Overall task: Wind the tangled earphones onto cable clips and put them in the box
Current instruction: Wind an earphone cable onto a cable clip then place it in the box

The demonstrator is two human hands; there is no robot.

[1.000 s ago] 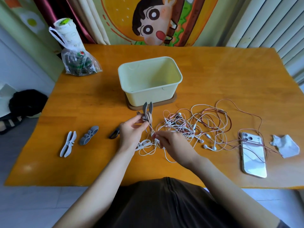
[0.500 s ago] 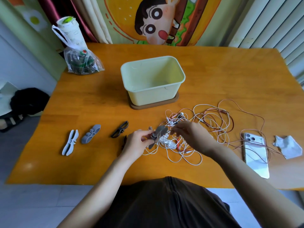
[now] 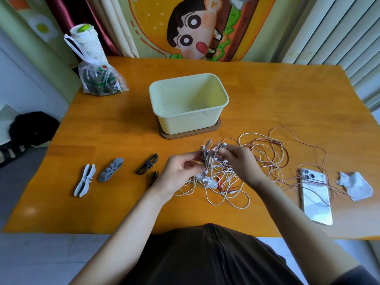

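Earphones (image 3: 211, 183) wound round clip (image 3: 207, 147), now upright; left hand (image 3: 176, 173) grips clip, right hand (image 3: 240, 161) pinches earphones.

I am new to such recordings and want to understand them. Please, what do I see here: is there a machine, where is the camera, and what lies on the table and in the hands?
There is no machine. A person works with two bare hands, and the one camera sits on the person's head, looking down. The left hand holds a grey cable clip. The right hand pinches cable of the tangled earphones, most of which lie on the orange table. To the left lie spare clips, a pale box stands behind, and a phone and a crumpled tissue lie to the right.
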